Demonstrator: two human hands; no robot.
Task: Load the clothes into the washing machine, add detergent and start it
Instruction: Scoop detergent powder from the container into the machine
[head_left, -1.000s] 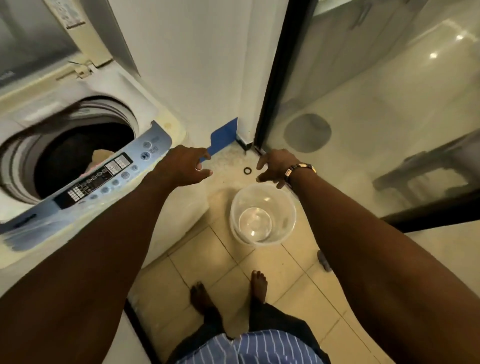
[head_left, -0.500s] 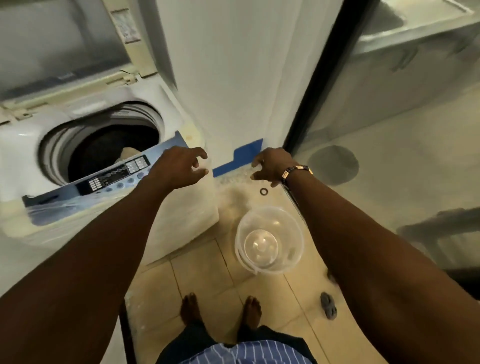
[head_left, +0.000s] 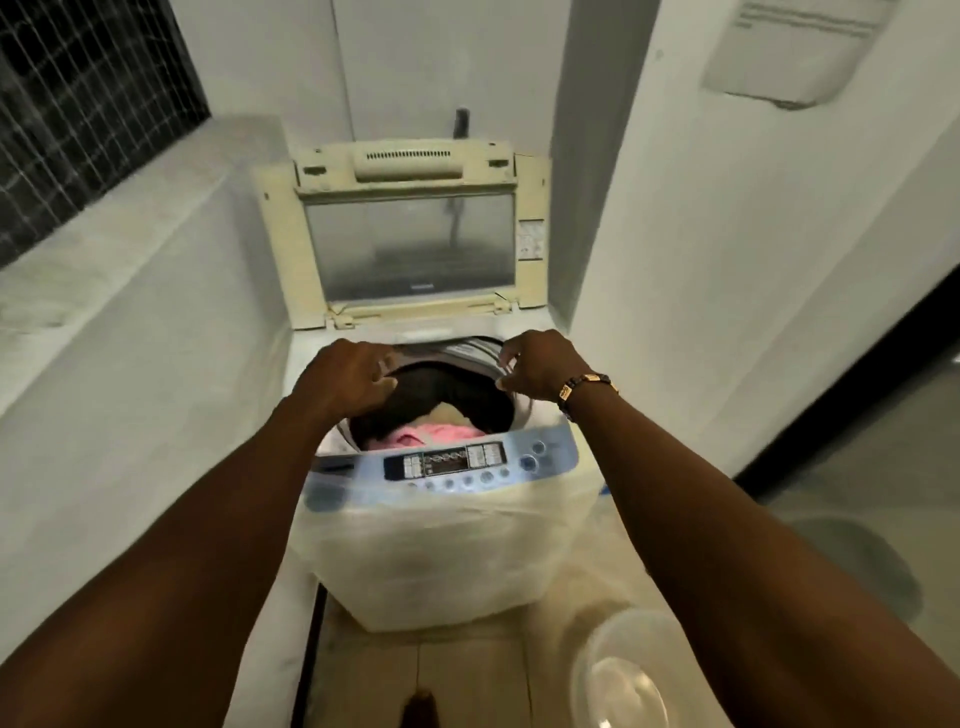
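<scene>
Hovering fingers (head_left: 382, 364) above clothes (head_left: 441, 415), drum (head_left: 478, 349)

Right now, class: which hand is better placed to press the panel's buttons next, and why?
Probably the right hand: it hovers over the drum's right rim, nearer the round buttons at the panel's right end. The left hand is at the left rim.

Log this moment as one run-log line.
lid: open | drum: clothes inside | left hand, right hand: over drum, empty | bucket: empty, on floor
</scene>
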